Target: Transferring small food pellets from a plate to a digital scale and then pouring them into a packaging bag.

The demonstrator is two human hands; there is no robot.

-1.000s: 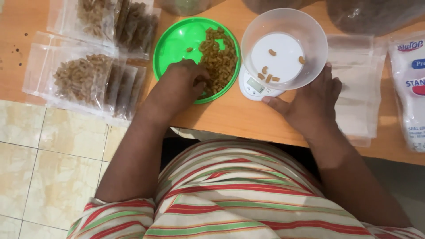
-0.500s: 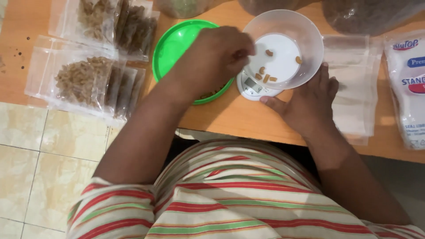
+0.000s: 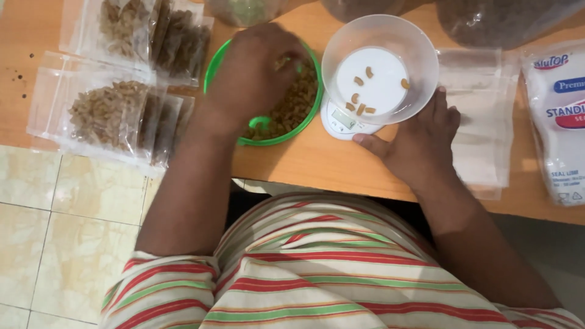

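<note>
A round green plate on the wooden table holds a heap of small brown pieces. My left hand is over the plate, its fingers bent down into the heap and hidden from view. To the right, a clear plastic bowl stands on a small white digital scale, and several brown pieces lie in the bowl. My right hand rests on the table beside the scale. Its thumb touches the scale's base and its fingers lie against the bowl.
Clear zip bags filled with brown pieces lie left of the plate, more at the back left. A stack of empty clear bags and a white printed pouch lie at the right. Large full bags stand behind. The table edge is near my body.
My left hand went from the plate to the bowl and has come back onto the plate. More brown pieces lie in the bowl. The right hand has stayed by the scale.
</note>
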